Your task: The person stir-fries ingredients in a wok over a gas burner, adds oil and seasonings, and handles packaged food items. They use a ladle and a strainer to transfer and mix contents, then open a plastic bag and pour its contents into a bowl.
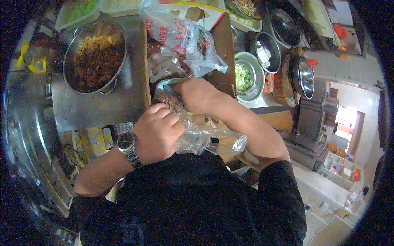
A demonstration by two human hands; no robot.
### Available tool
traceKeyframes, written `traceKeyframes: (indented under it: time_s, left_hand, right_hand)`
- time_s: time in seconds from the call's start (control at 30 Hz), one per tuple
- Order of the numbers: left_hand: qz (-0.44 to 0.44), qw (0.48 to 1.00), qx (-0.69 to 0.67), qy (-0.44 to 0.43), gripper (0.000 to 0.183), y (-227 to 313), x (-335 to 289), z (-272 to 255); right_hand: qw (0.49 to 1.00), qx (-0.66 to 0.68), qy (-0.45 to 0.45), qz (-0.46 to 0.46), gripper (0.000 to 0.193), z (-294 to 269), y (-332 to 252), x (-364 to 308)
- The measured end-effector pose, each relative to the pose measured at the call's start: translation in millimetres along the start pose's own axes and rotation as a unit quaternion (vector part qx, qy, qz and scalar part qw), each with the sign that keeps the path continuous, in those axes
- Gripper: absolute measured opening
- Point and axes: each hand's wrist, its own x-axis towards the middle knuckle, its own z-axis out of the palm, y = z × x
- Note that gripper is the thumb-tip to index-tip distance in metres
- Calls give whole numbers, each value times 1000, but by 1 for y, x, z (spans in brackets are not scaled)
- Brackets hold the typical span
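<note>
My left hand (158,129), with a watch on its wrist, is closed on a clear plastic bag (193,139) whose loose end hangs toward my chest. Small reddish-brown dried bits (171,100) show at the bag's mouth, beside my left fingertips. My right hand (199,94) is curled over the near part of a cardboard box (225,53), right beside those bits. A pale rim (165,84) juts out past its knuckles; its fingers and what they grip are hidden. Further in, crumpled clear bags with red print (176,37) fill the box.
A steel pan (122,67) of brown crumbly food stands left on the metal counter (133,49). To the right are a bowl (256,92) of chopped greens, a dark bowl (277,61) with white pieces and more steel bowls (305,78). Trays (78,20) line the back.
</note>
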Motion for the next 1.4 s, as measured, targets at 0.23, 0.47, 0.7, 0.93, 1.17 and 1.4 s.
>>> traceKeyframes:
  time_s: [0.23, 0.47, 0.7, 0.93, 1.17, 1.4]
  left_hand:
    - [12, 999, 1, 37, 16, -4, -1, 5]
    - [7, 1000, 14, 12, 14, -4, -9, 7]
    - [-17, 999, 31, -3, 26, 2, -13, 7]
    - [-9, 1000, -15, 0, 64, 11, -29, -15]
    - [-112, 973, -152, 132, 65, 20, -27, -58]
    - [-164, 791, -464, 364, 52, 18, 28, -32]
  right_hand:
    - [921, -52, 351, -158, 14, -26, -3, 27]
    - [986, -163, -12, -26, 23, -34, -16, 71]
    - [984, -158, -76, 9, 28, -36, -30, 93]
    - [992, -127, -27, -4, 25, -42, -12, 54]
    - [971, -25, 236, 41, 26, -79, 7, -30]
    - [886, 343, 312, -14, 20, -116, -23, -124]
